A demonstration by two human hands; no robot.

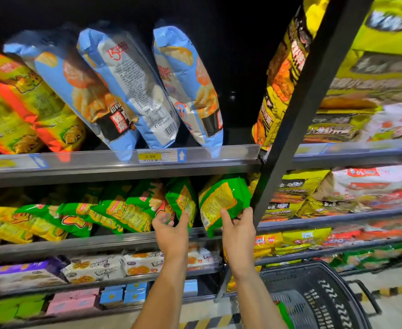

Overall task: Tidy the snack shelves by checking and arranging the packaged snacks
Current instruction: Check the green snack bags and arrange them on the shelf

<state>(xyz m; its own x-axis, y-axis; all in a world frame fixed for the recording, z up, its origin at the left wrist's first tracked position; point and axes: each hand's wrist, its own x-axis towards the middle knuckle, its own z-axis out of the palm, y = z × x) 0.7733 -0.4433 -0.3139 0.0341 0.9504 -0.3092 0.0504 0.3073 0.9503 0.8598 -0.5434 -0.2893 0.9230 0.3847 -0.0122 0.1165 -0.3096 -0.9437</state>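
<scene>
Held both hands up at the second shelf (100, 243) of the snack rack. Had the grip of the right hand (239, 230) closed on the lower corner of a green snack bag (223, 198), thumb laid up its yellow printed panel and fingers curled round behind. Found that bag tilted, its bottom edge hanging over the shelf lip, just beside the black upright post (302, 110) (print on the panel too blurred to read). Had the grip of the left hand (171, 233) closed more loosely at the foot of the neighbouring green bag (182, 198), thumb raised against its front and fingers curled beneath it, close to a red-marked pack just to the left. Saw more green and yellow packs slumped in a leaning row along the same shelf. Noted on the shelf above three blue bags (128, 91) leaning leftward, the middle one back-side out, over a yellow price label (150, 156) reading 2.90 on the rail. Noted a black basket (314, 293) low on the right, beneath the right forearm, with flat boxed snacks on the lower shelves.
</scene>
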